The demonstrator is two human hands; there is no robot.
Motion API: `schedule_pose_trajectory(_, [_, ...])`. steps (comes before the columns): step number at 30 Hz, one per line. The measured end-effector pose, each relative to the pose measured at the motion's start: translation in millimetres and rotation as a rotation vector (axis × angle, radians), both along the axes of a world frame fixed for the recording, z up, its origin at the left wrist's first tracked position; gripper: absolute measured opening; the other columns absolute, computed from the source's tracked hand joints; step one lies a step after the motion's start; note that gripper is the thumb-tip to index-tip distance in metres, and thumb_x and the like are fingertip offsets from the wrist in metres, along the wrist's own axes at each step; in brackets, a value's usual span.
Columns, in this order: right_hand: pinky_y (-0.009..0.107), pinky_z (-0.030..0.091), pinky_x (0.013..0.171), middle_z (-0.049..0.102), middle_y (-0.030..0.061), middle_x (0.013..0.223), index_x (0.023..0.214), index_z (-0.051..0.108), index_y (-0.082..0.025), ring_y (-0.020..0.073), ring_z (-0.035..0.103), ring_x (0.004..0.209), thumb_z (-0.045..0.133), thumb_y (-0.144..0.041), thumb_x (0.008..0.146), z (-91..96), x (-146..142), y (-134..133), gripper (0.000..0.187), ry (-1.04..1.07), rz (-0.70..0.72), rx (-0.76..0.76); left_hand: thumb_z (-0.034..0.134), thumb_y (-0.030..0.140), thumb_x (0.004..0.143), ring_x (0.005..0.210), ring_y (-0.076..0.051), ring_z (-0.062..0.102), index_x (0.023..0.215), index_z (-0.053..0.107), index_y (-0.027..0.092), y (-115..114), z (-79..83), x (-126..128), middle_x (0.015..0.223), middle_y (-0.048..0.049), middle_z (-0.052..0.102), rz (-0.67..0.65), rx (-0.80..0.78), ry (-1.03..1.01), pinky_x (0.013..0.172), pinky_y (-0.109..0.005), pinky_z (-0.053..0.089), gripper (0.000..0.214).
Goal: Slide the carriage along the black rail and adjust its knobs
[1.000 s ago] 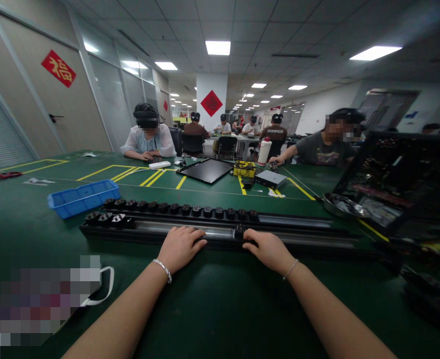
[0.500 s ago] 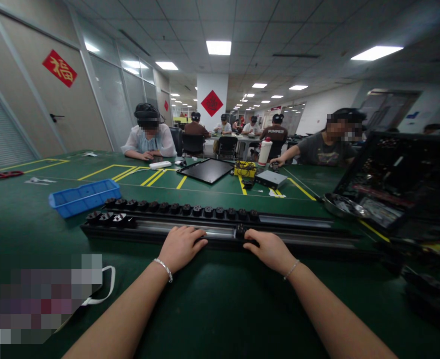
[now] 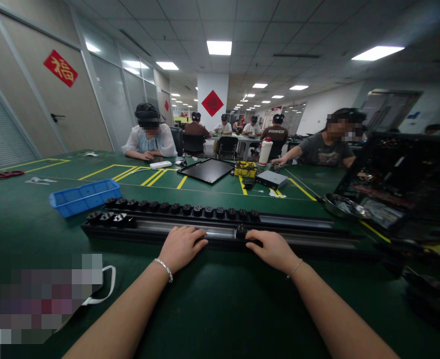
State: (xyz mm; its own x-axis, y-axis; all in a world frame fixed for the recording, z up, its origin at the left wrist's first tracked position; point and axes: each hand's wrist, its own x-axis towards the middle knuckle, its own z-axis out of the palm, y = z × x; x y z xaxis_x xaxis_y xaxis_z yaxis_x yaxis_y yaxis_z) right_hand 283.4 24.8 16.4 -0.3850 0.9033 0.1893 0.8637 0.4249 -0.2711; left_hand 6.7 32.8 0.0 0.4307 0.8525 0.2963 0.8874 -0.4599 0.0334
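A long black track rail [image 3: 302, 238] lies across the green table [image 3: 212, 299] in front of me. My left hand [image 3: 180, 247] rests flat on its near edge, fingers stretched out on the silver channel. My right hand [image 3: 272, 248] lies on the rail too, its fingers curled by a small black socket module [image 3: 240, 231] seated in the channel; whether they grip it is unclear. A second rail behind carries a row of several black socket modules [image 3: 182, 209]. A few more modules [image 3: 108, 218] sit at the near rail's left end.
A blue plastic bin [image 3: 85, 197] stands left of the rails. At the right are a dark open frame [image 3: 403, 179] and a metal bowl [image 3: 345, 206]. A black panel [image 3: 207, 170], yellow box [image 3: 244, 169] and grey box [image 3: 272, 179] lie farther back. Other people sit at the far side.
My right hand has crept slightly to the right along the rail. The left hand has stayed in place.
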Motion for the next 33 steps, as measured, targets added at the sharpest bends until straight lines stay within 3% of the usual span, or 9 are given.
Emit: schedule_pose_trajectory(33, [0.026, 0.038, 0.067, 0.066, -0.0014, 0.082, 0.082, 0.060, -0.025, 0.0152, 0.059, 0.077, 0.053, -0.035, 0.079, -1.4, -0.8, 1.3, 0.012, 0.081, -0.028, -0.005, 0.031, 0.050, 0.088, 0.088, -0.020, 0.055, 0.106, 0.059, 0.028, -1.0, 0.6, 1.1, 0.091, -0.0033, 0.064, 0.014, -0.022, 0.005, 0.071, -0.032, 0.032, 0.040])
